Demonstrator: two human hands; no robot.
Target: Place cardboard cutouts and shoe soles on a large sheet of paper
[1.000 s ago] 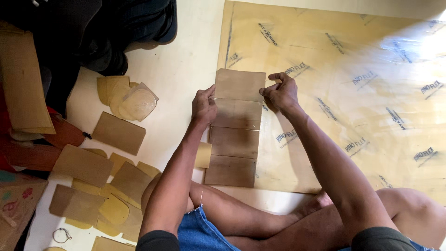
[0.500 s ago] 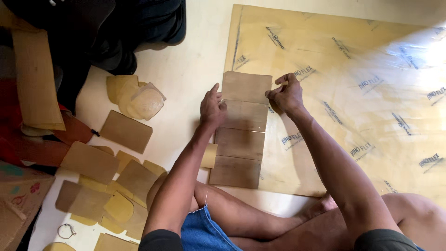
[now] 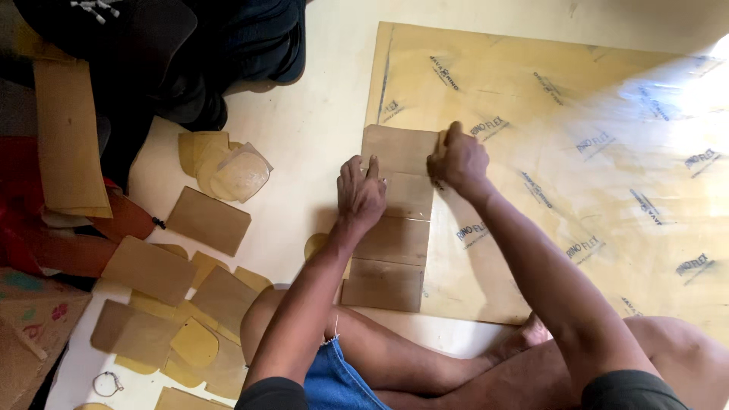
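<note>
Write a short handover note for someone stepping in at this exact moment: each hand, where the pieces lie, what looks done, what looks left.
Left hand: flat on the brown strip, pinning its left edge.
Right hand: closed at the strip's upper right edge; whether it holds a tool is hidden.
Strip: lies along the left edge of the big yellow sheet on the floor.
Done: a pile of cut pieces lies to the left.
Left: most of the sheet looks uncut; any marks along the strip cannot be seen.
</note>
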